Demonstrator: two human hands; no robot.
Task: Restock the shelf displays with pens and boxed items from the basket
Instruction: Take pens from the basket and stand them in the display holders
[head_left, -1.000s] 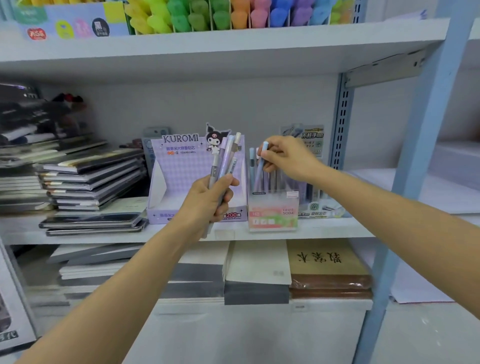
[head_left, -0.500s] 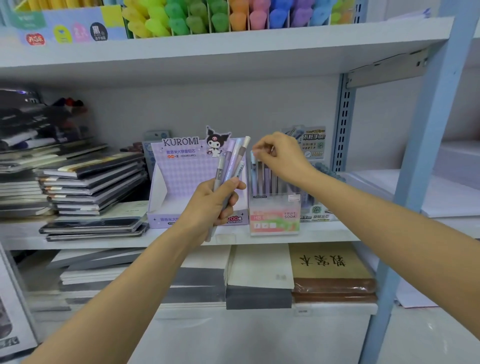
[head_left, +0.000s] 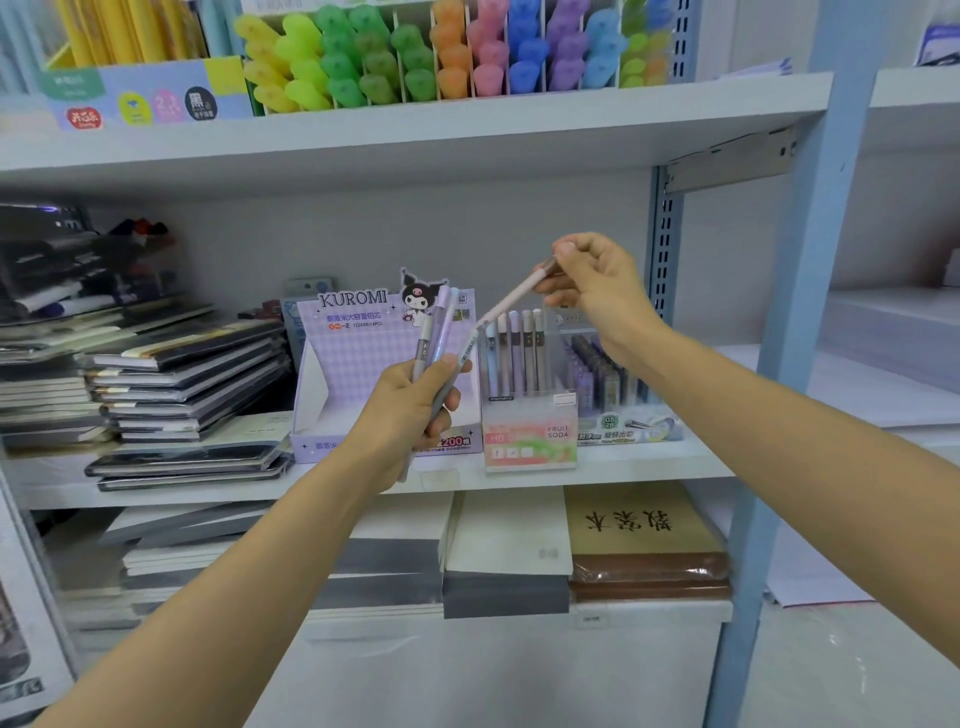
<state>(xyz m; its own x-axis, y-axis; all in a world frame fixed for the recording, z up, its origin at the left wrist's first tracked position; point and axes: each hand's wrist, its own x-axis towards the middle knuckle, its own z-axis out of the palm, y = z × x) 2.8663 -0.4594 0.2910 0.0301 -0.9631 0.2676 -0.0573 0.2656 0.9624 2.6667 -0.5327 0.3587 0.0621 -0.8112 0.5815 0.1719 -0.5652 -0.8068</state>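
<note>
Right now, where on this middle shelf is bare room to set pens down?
The purple Kuromi display box looks bare inside, between the dark notebook stacks and the clear Fruit Soda pen holder. Elsewhere it is crowded; only a thin front shelf edge is free.

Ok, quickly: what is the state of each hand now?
The left hand grips a bundle of pens.
The right hand pinches the top of one pink pen.

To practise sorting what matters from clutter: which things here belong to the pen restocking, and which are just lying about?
In the job:
left hand gripping a bunch of pens
right hand pinching a pink pen
pen stand

Lying about:
notebooks
coloured markers
brown book
</note>
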